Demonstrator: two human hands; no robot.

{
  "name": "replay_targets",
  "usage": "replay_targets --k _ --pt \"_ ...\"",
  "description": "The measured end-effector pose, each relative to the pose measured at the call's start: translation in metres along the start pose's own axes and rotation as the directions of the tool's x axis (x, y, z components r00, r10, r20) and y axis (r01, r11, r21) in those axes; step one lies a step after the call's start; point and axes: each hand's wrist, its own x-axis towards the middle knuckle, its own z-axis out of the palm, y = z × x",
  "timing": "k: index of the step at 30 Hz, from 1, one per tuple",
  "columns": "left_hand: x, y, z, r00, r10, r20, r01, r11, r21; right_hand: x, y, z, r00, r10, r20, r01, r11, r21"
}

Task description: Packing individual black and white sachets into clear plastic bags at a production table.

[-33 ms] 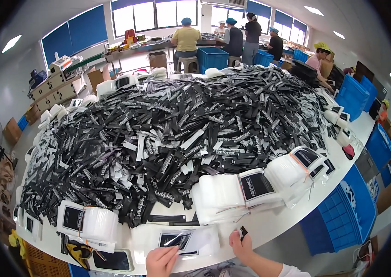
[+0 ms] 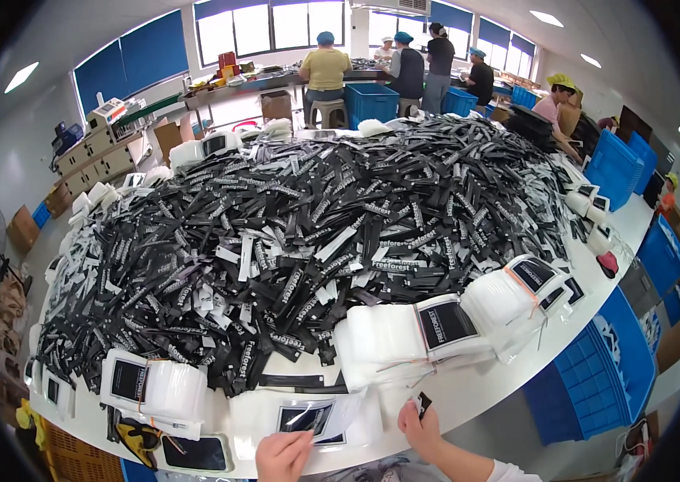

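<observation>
My left hand (image 2: 284,455), at the near edge of the table, pinches the edge of a clear plastic bag with a black label (image 2: 306,418). The bag lies on top of a flat stack of similar white plastic bags (image 2: 253,411), and its far side is lifted a little. To the right, my right hand (image 2: 420,427) is closed on a small black strip (image 2: 423,403), whose end sticks up above the fingers. Just beyond both hands, a big heap of black printed strips (image 2: 283,233) covers the table.
Bundles of white bags with black labels, such as a rubber-banded bundle (image 2: 151,390) and another bundle (image 2: 380,341), border the heap. A phone (image 2: 195,452) and yellow-black scissors (image 2: 139,440) lie at the near left. Blue crates (image 2: 585,381) stand at the right. Several people work farther back.
The top bag's right-hand flap has risen from the stack, and my left hand has shifted very slightly right. My right hand keeps its hold on the strip almost in place.
</observation>
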Motion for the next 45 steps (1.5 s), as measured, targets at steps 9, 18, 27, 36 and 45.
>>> replay_targets --k 9,18,27,36,45 --pt "-0.004 0.032 0.029 0.941 0.217 0.260 -0.224 0.975 -0.001 -0.013 -0.051 0.006 0.959 0.265 0.102 -0.241 0.949 -0.202" --pt "0.010 0.036 0.021 0.986 0.086 0.145 -0.091 0.995 0.031 -0.035 -0.062 0.039 0.906 0.018 0.423 0.107 0.958 -0.268" --pt "0.009 0.033 0.011 0.976 0.106 0.188 -0.116 0.992 0.041 -0.030 -0.067 0.048 0.886 0.061 0.459 0.060 0.968 -0.245" --pt "0.003 0.037 -0.007 0.975 -0.067 0.212 0.096 0.987 -0.129 -0.020 -0.064 0.041 0.718 0.106 0.688 -0.032 0.992 -0.119" --pt "0.000 0.035 -0.006 0.960 -0.114 0.254 0.111 0.993 0.027 -0.001 -0.037 0.024 0.883 -0.198 0.425 -0.110 0.793 0.600"
